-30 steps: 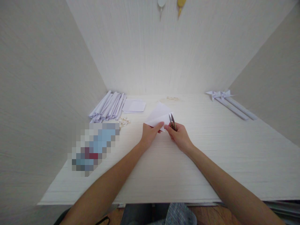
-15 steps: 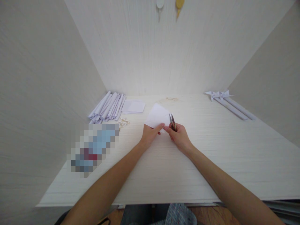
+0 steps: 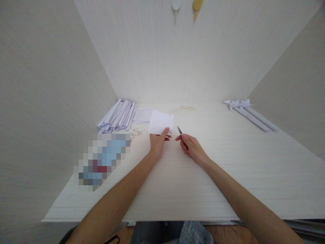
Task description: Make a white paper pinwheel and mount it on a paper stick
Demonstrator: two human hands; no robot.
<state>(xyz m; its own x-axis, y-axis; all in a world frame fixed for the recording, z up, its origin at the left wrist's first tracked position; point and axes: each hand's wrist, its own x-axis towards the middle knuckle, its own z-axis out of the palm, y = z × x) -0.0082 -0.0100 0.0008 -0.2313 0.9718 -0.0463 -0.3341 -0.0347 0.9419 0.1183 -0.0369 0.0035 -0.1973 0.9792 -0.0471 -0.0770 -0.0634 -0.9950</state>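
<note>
A square sheet of white paper [image 3: 160, 122] is pinched at its lower right part by my left hand [image 3: 158, 141], thumb on top and fingers beneath. Short cut lines show near its corners. My right hand [image 3: 191, 146], just to the right and apart from the sheet, is wrapped round a small pair of scissors [image 3: 179, 130]. The scissor blades look nearly together and point up and away to the left; the handles are mostly hidden in the palm.
Rolled paper sticks [image 3: 117, 115] lie in a pile at the back left, beside flat paper sheets [image 3: 142, 115]. Small pale pieces [image 3: 135, 132] lie nearby. A blurred-out blue item [image 3: 109, 156] is at the left. Two paper pinwheels on sticks [image 3: 251, 117] rest at the back right.
My left hand has turned the paper and drawn it to the left. My right hand has come away from the sheet, and the scissor blades have gone from spread to nearly together.
</note>
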